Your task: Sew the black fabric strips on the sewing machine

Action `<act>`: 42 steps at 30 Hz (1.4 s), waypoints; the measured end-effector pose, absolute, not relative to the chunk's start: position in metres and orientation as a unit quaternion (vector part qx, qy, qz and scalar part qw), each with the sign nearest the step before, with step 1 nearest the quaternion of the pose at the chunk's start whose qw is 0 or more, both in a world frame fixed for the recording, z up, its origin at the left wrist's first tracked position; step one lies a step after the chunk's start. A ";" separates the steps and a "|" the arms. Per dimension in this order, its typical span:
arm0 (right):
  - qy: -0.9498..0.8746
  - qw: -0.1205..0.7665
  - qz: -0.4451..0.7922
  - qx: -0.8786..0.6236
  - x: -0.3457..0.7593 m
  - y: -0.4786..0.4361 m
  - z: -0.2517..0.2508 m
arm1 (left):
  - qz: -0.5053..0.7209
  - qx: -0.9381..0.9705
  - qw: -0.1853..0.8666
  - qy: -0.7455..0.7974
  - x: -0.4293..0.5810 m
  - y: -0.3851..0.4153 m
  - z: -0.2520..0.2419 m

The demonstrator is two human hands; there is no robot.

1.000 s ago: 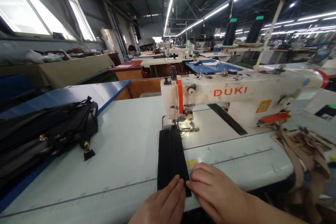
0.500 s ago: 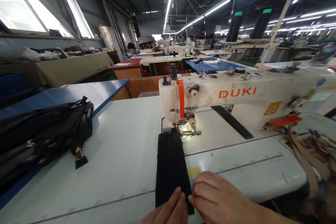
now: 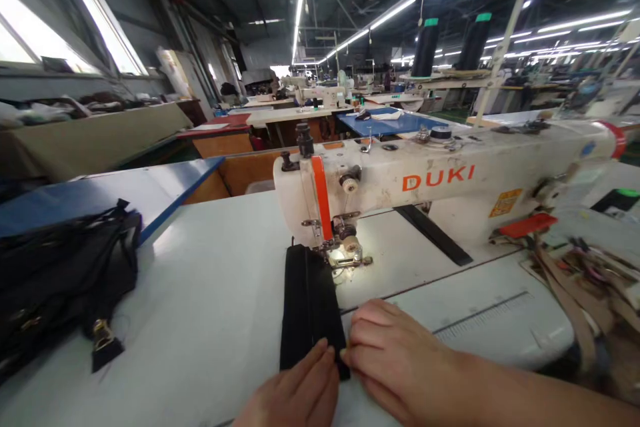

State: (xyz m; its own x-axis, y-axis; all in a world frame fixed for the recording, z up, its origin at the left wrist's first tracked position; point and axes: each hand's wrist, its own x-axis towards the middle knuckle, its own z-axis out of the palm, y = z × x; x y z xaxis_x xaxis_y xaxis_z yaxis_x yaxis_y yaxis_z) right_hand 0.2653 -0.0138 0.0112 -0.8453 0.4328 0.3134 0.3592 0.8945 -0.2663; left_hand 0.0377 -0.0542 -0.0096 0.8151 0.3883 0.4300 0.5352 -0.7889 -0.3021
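Observation:
A flat black fabric strip (image 3: pixel 306 303) with a lengthwise seam or fold lies on the pale sewing table, its far end by the presser foot of the sewing machine (image 3: pixel 375 170). My left hand (image 3: pixel 297 388) rests on the strip's near end, fingers together and gripping it, the thumb out of sight. At the strip's right edge, my right hand (image 3: pixel 393 350) has its fingers curled in and pinches the near corner. A small lamp lights the area around the needle.
On the left lies a pile of black fabric pieces (image 3: pixel 65 273) with metal clips. Behind the needle, a black strip (image 3: pixel 434 235) lies under the machine arm. Tan straps (image 3: pixel 565 293) hang at the right. Black thread cones (image 3: pixel 425 48) stand above the machine.
Both hands and the strip's near end have moved forward toward the machine. The right hand now covers the yellow mark on the table. The view has shifted slightly to the right.

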 end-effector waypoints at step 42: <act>-0.765 0.329 0.378 -0.404 0.240 0.018 -0.002 | -0.220 -0.894 0.119 -0.370 0.017 -0.047 0.011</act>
State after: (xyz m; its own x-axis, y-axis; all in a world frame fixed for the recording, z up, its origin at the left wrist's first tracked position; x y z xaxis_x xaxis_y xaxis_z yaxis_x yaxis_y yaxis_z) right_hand 0.2405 0.0176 -0.0021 -0.4567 0.8675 0.1971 0.3702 0.3867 -0.8446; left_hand 0.0165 -0.0469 0.0109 0.6284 0.6099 0.4829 0.7153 -0.6970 -0.0504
